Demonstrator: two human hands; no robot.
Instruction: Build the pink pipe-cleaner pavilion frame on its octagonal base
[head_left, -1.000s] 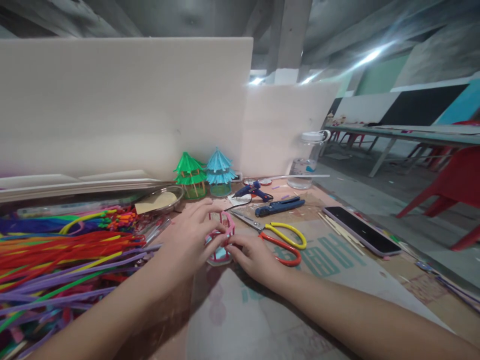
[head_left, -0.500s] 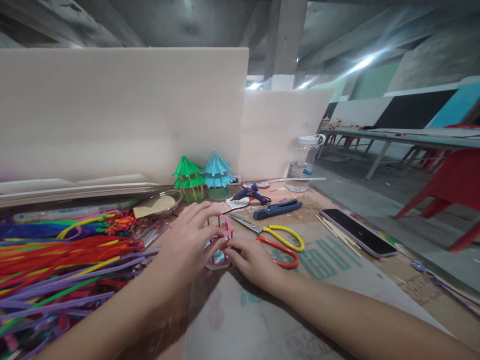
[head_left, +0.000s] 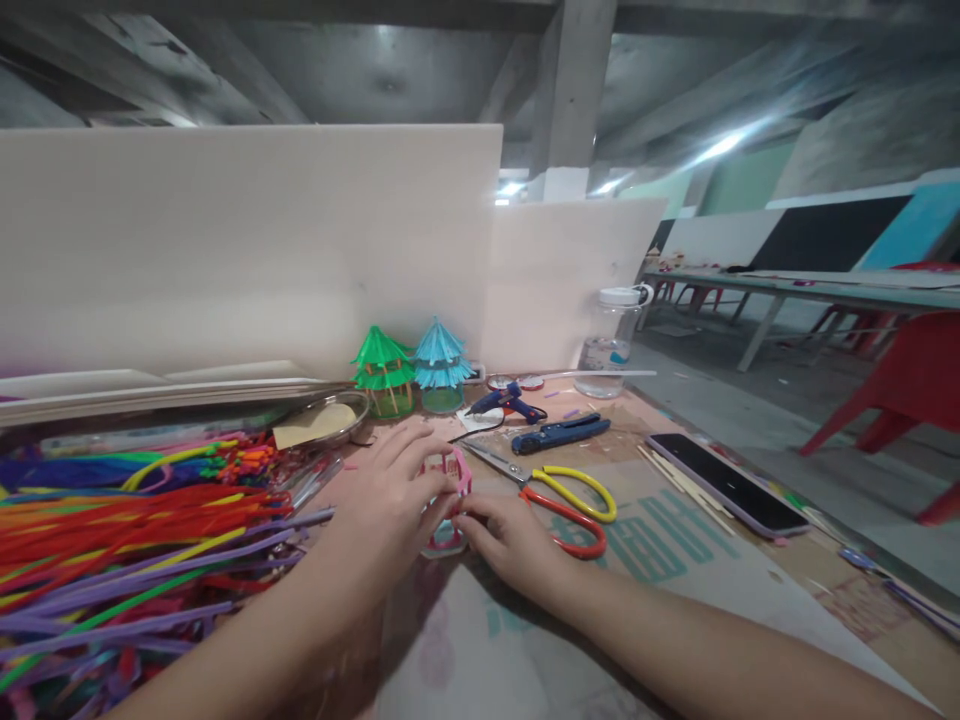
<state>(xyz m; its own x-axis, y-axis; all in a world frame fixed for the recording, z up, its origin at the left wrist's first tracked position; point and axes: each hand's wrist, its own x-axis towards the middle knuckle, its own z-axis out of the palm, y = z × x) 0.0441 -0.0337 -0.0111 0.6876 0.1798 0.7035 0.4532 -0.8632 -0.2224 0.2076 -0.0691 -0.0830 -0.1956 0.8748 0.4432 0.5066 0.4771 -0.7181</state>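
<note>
Concrete ceiling (head_left: 390,75); pale board (head_left: 225,250); cluttered tabletop (head_left: 634,408); left fingers (head_left: 433,487), right fingers (head_left: 480,508) closed on pink frame (head_left: 463,470)

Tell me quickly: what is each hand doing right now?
Left hand: half curled around the small pink openwork frame; firmness of grip unclear.
Right hand: pinched closed at the frame's side; anything held is hidden.

On our brownish tabletop (head_left: 628,425) we see steel scissors with red and yellow handles (head_left: 527,488); behind them, a dark-blue plier-like tool (head_left: 562,434); right of them, a black-screened phone (head_left: 727,484); left of them, long multicoloured stems (head_left: 150,520).
</note>
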